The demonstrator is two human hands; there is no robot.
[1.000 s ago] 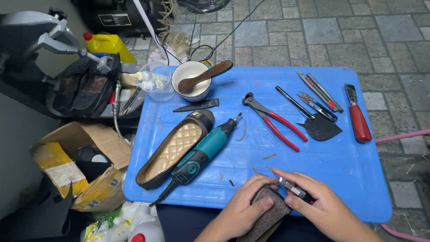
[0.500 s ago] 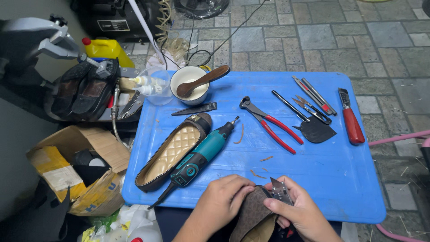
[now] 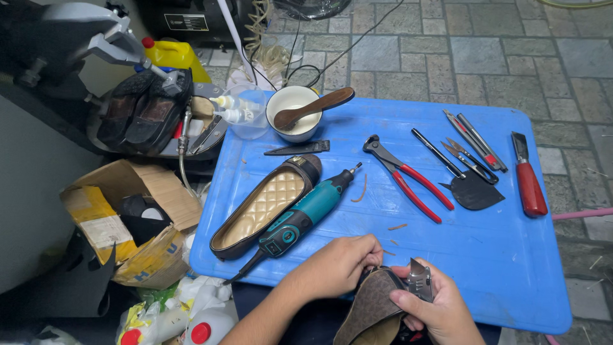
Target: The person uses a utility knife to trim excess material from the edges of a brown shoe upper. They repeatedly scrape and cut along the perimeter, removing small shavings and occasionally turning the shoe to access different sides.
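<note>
Head view, hands low at six o'clock over the near edge of the blue plastic table (image 3: 511,255). Left hand (image 3: 338,265) curled shut over the brown shoe (image 3: 373,306), gripping its upper edge. Right hand (image 3: 434,306) closed around a small metal tool (image 3: 418,281), thumb pressing it against the shoe's rim; blade end hidden behind the fingers. Compared with half a second back: shoe tipped further toward the body, more of its patterned side showing, right hand slid lower, tool raised more upright.

At ten o'clock from the hands, unmoved: quilted gold flat shoe (image 3: 265,207), teal rotary tool (image 3: 306,214) lying just beside it. At twelve, white bowl (image 3: 292,112) with wooden spoon (image 3: 313,108) resting across. At one to two o'clock, red-handled pincers (image 3: 408,179), black sole piece (image 3: 472,191), red-handled knife (image 3: 527,179). Off the table at nine, open cardboard box (image 3: 128,217).
</note>
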